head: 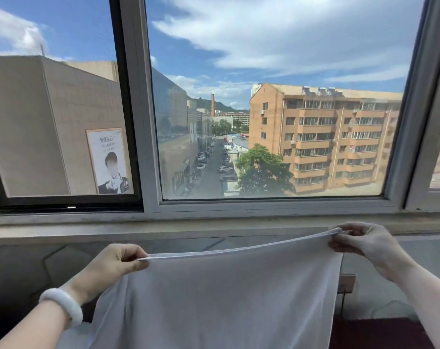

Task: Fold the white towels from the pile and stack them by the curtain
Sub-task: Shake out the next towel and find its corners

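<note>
**Here, a white towel stretched between two hands**

Up in front of the person, the white towel (226, 298) hangs in the air, its top hem pulled nearly taut between the two hands. The left hand (115, 263) pinches the hem's left corner between thumb and curled fingers. The right hand (365, 241), a little higher than the left, pinches the opposite corner the same way. Below both hands the cloth drops as a smooth sheet and runs out of the bottom of the view. A pale bracelet (62, 306) sits on the wrist behind the left hand. Just beyond the hands runs a window sill (188, 229), and above it a window frame (148, 122) in grey. Through the glass, far past the right hand, stands an orange-brown apartment block (327, 137) with a tree (261, 170) beside it. Past the left hand, a plain wall bears a poster (109, 159).
</note>
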The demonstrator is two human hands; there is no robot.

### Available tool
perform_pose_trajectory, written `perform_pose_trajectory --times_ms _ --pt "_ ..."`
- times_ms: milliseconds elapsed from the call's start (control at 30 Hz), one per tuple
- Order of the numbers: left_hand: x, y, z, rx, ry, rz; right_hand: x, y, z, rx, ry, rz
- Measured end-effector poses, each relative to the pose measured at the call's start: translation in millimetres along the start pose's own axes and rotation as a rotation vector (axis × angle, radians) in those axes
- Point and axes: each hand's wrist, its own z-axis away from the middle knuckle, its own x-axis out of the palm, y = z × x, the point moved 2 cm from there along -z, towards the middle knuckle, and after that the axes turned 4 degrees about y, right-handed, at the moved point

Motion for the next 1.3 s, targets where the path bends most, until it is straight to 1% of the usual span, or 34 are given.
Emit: perform_pose_trajectory --times_ms 133,200,300,333,400,467,533,633,667,733,800,833,900,933,967,1033,1133,1167,1200,1267,1300 --pt "-1 -28 7 -0.093 0.163 0.134 -7 14 1 0.0 -0.034 -0.053" --pt "6 -42 8 -0.142 0.184 0.084 -1 26 2 0.003 -0.012 -0.037" --pt "19 -54 4 -0.163 0.193 0.059 9 46 -1 -0.002 0.062 -0.043" --pt "20 -56 2 -0.179 0.181 0.068 11 52 -3 -0.001 0.092 -0.033" --pt "22 -59 -1 -0.226 0.099 0.075 14 61 -6 0.026 0.112 -0.002" --pt "19 -62 -2 -0.288 0.021 0.093 17 69 -12 0.041 0.132 0.122" --pt "17 -69 -1 -0.355 -0.014 0.184 18 77 -17 0.038 0.136 0.238" --pt "20 -79 0 -0.453 -0.035 0.387 18 87 -23 0.036 0.149 0.337" --pt "23 -81 0 -0.483 -0.029 0.405 20 90 -24 0.035 0.153 0.38" --pt "34 -88 -6 -0.533 0.009 0.326 28 94 -25 0.042 0.158 0.525" --pt "47 -92 -18 -0.555 0.101 0.19 38 94 -28 0.074 0.175 0.681" --pt "55 -91 -26 -0.543 0.162 0.121 46 91 -29 0.077 0.197 0.736" --pt "75 -77 -38 -0.485 0.258 0.013 71 80 -26 0.022 0.227 0.785" --pt "88 -67 -42 -0.446 0.272 -0.007 88 76 -21 -0.018 0.203 0.77" --pt "103 -55 -43 -0.407 0.256 -0.007 110 75 -12 -0.056 0.139 0.735" --pt "133 -32 -37 -0.332 0.176 0.043 156 80 15 -0.088 -0.074 0.613" --pt "164 -15 -23 -0.243 0.047 0.157 199 95 49 -0.015 -0.358 0.324" --pt "166 -14 -19 -0.222 0.013 0.157 204 100 55 0.024 -0.448 0.243" --pt "167 -15 -16 -0.203 -0.013 0.14 207 104 60 0.058 -0.519 0.21" --pt "164 -17 -10 -0.157 -0.054 0.101 206 106 68 0.059 -0.591 0.209" --pt "163 -18 -7 -0.114 -0.072 0.062 205 107 71 0.046 -0.583 0.231"
